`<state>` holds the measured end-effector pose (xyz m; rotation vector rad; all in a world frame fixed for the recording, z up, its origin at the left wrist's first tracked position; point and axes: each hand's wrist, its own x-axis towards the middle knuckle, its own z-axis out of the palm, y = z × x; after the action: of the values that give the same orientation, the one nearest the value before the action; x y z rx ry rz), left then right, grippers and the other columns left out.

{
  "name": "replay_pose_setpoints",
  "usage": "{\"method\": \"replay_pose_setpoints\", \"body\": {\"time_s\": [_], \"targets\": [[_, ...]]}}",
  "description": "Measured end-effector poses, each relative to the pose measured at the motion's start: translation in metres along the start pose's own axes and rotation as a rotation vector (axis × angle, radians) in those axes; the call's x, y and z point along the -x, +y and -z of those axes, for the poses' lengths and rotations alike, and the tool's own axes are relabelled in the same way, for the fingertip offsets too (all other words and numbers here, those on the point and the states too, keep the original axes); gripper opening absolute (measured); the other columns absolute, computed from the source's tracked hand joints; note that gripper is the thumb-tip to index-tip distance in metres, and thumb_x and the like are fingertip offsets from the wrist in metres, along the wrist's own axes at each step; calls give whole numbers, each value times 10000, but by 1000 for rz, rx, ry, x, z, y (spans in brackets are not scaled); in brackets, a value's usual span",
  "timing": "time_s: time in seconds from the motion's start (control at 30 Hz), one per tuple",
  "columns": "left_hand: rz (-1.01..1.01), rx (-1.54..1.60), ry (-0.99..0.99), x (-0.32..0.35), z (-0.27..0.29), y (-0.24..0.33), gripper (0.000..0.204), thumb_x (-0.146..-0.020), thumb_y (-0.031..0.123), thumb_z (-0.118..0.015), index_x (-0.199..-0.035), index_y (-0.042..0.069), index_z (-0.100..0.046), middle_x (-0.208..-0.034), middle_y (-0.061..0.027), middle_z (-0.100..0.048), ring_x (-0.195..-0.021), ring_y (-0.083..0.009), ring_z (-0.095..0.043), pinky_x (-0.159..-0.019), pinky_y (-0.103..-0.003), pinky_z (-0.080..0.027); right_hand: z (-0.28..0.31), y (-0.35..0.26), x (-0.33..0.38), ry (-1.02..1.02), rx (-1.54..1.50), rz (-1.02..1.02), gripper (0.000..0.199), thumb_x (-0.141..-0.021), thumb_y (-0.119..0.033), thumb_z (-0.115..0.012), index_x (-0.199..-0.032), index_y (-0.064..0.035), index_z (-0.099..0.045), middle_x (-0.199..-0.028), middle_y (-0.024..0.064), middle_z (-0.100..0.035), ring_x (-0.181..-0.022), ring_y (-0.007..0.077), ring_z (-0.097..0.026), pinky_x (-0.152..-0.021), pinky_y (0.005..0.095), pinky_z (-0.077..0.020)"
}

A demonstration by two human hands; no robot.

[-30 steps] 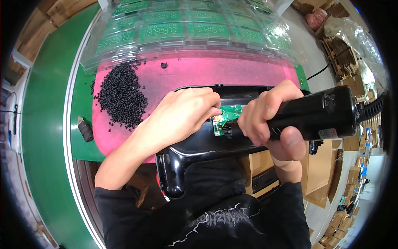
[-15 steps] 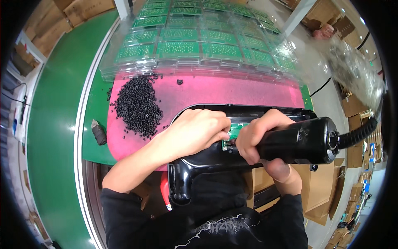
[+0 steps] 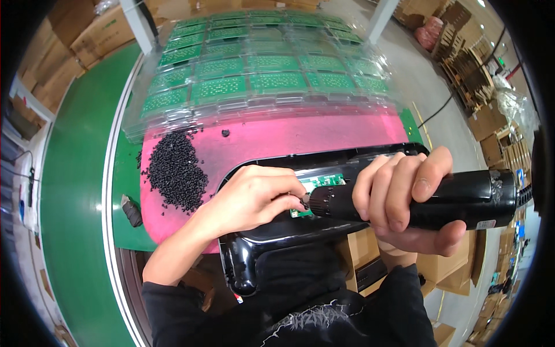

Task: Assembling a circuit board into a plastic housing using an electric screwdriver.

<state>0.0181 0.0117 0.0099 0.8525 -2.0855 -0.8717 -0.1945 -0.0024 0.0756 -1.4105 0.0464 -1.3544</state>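
Head view: the right hand (image 3: 404, 196) is wrapped tightly around a black cylindrical electric screwdriver (image 3: 428, 199), tip level with a small green circuit board (image 3: 317, 186). The board sits inside a glossy black plastic housing (image 3: 277, 231) on the pink mat (image 3: 260, 144) of the worktop. The left hand (image 3: 254, 196) pinches a small dark screw (image 3: 304, 199) at the tip. Clear plastic blister trays (image 3: 260, 75) behind hold rows of green boards. A loose heap of black screws (image 3: 173, 170) lies on the mat's left.
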Motion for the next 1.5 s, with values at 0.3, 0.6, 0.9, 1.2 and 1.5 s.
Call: {"method": "replay_pose_setpoints", "body": {"time_s": [0.3, 0.6, 0.9, 1.2, 1.5], "targets": [[56, 72, -24, -6, 0, 17, 272, -779, 84, -773, -1016, 2, -665, -941, -107, -679, -697, -235, -624, -626, -329, -512, 10, -15, 10, -22, -45, 8, 503, -892, -547, -674, -1025, -104, -477, -629, -32, -546, -447, 102, -524, -500, 266, -480], [199, -373, -161, -1, -6, 4, 619, -721, 320, -808, -1248, 98, -571, -1279, -77, -580, -1057, -324, -626, -855, -407, -541, 46, -10, 25, 98, 236, -216, 432, -880, -421, -639, -973, -34, -472, -615, 16, -510, -455, 103, -449, -456, 258, -399], [200, -351, -219, -3, -6, 6, 577, -732, 290, -794, -1219, 72, -574, -1225, -70, -587, -1102, -296, -608, -850, -400, -539, 48, 4, 26, 103, -55, -259, 453, -820, -258, -807, -981, 5, -475, -637, 31, -518, -536, 78, -483, -477, 221, -402], [184, -323, -166, -3, -2, 8, 577, -730, 282, -803, -1214, 62, -578, -1217, -87, -565, -1073, -297, -604, -836, -395, -526, 56, 2, 15, -119, 51, -352, 582, -765, -482, -826, -956, -28, -516, -612, -3, -537, -478, 116, -507, -479, 256, -419], [165, -541, 183, -1, 10, 5, 340, -849, 145, -704, -1146, 15, -603, -1077, -146, -615, -1038, -329, -592, -912, -410, -472, 96, -4, -1, 806, -212, -467, 240, -946, -192, -638, -1075, -9, -552, -922, 61, -577, -843, 174, -580, -842, 404, -536]]}}
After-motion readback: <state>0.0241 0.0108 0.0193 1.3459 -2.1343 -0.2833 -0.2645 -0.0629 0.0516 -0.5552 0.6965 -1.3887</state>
